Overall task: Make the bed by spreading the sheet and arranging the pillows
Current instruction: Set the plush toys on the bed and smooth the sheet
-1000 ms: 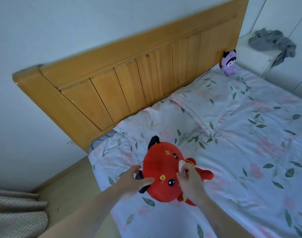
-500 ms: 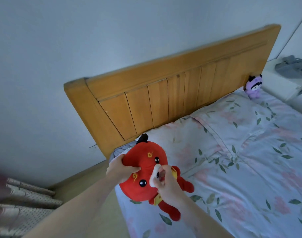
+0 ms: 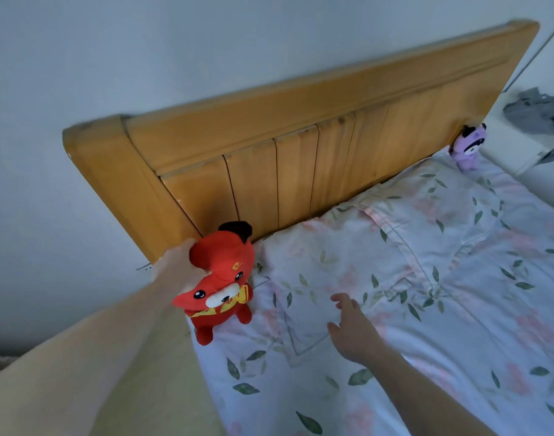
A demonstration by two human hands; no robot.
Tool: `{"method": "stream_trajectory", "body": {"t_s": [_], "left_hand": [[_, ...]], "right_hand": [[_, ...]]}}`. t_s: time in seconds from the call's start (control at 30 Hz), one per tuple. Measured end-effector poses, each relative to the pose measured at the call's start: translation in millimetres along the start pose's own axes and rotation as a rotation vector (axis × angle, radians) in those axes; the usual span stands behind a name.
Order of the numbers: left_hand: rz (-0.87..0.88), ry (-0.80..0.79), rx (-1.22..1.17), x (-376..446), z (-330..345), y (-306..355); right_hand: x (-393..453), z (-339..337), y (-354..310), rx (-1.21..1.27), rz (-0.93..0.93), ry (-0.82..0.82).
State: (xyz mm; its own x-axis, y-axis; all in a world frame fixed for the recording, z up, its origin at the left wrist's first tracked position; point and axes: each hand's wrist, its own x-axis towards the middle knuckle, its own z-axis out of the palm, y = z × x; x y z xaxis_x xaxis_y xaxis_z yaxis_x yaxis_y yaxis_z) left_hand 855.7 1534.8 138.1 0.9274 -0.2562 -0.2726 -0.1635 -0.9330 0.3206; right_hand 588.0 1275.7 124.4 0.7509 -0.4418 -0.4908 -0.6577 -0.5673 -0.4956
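1. Head view: left hand [image 3: 178, 269] gripping the red plush toy [image 3: 220, 281] by the side of its head, fingers curled round it and mostly hidden behind the plush.
2. Red plush toy now sitting upright at the near corner of the bed, its black tuft touching the wooden headboard [image 3: 301, 127], just beside the near pillow [image 3: 326, 259]; half a second ago being carried lower down, clear of the headboard, by both hands.
3. Right hand [image 3: 352, 332] having let go of the toy since then, now hovering over the near pillow, fingers relaxed and spread, holding nothing; contact with the fabric impossible to tell.
4. Two floral pillows lying side by side along the headboard, the far pillow [image 3: 433, 202] overlapping the edge of the near one, both resting on the floral sheet [image 3: 458, 357] spread flat over the bed.
5. Purple plush toy [image 3: 469, 147] sitting at the far corner against the headboard, as before.
6. Grey clothing [image 3: 536, 110] lying crumpled on the white surface beyond the bed, blurred.
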Motion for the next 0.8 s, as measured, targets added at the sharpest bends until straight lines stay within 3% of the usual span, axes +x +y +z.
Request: {"method": "stream_trajectory", "body": {"t_s": [0.33, 0.43, 0.6, 0.8], "left_hand": [[0.175, 0.026, -0.098, 48.6, -0.5, 10.8], [0.157, 0.049, -0.096, 61.6, -4.2, 9.8], [0.152, -0.052, 0.179, 80.7, 6.8, 5.6], [0.225, -0.016, 0.157, 75.1, 20.2, 17.0]], "right_hand": [[15.8, -2.1, -11.6, -0.051, 0.011, -0.009], [19.4, -6.1, -13.2, -0.052, 0.023, -0.007], [20.1, -10.5, -18.0, -0.036, 0.039, 0.002], [13.0, -12.4, -19.4, -0.044, 0.038, -0.008]]}}
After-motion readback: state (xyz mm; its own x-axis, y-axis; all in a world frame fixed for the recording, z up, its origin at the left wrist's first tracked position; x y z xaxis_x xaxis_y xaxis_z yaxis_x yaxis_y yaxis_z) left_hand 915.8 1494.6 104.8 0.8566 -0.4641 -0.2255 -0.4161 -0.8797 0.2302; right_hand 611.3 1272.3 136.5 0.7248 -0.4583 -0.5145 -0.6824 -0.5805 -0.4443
